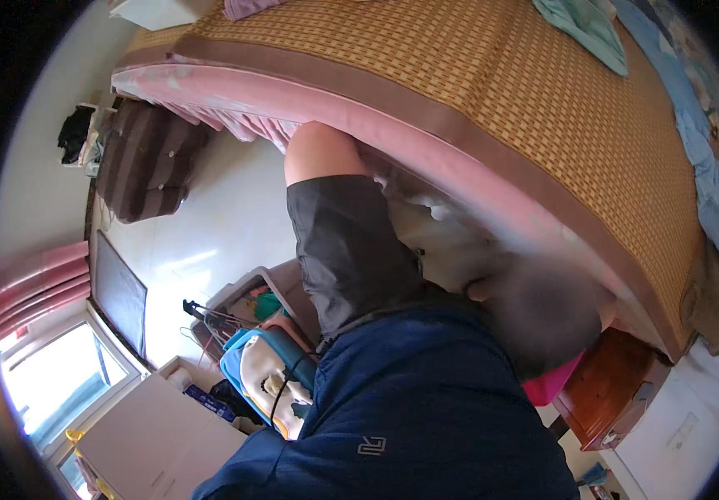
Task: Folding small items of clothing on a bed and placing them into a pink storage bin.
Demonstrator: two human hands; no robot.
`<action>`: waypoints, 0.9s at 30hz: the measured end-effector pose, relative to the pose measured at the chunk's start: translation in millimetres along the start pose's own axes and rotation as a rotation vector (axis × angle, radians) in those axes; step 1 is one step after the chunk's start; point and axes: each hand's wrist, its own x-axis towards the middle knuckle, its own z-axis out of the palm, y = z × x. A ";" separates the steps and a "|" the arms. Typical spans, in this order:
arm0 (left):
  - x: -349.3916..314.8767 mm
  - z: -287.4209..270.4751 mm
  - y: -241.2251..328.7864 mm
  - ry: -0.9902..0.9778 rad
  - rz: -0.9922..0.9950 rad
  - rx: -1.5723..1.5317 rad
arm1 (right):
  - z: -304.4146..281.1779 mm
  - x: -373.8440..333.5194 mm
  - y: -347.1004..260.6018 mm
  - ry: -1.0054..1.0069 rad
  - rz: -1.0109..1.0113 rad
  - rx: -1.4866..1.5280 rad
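Note:
Neither of my hands shows; my body and legs fill the lower middle. One bent leg in dark grey shorts [343, 233] has its bare knee [324, 150] against the pink bed skirt [251, 87]. My other leg, also in dark shorts [551, 312], is smeared by motion beside the bed's edge. Between the legs, under the bed side, something whitish [439, 208] shows, too blurred to name. A small skin-coloured patch [480, 289] next to the blurred leg cannot be made out. The bed carries a woven tan mat [493, 75] with a brown border.
A brown striped ottoman [139, 158] stands by the wall at the far left. Left of me are a grey bin [234, 287] with hangers and cloths, and a blue-and-white case [268, 375]. A white cabinet [151, 442] stands near the window. A reddish wooden stool [605, 383] is at right.

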 end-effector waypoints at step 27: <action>-123.2 -240.8 -115.2 -0.728 -0.056 -1.294 | 42.4 -56.0 243.7 -0.083 0.437 -0.231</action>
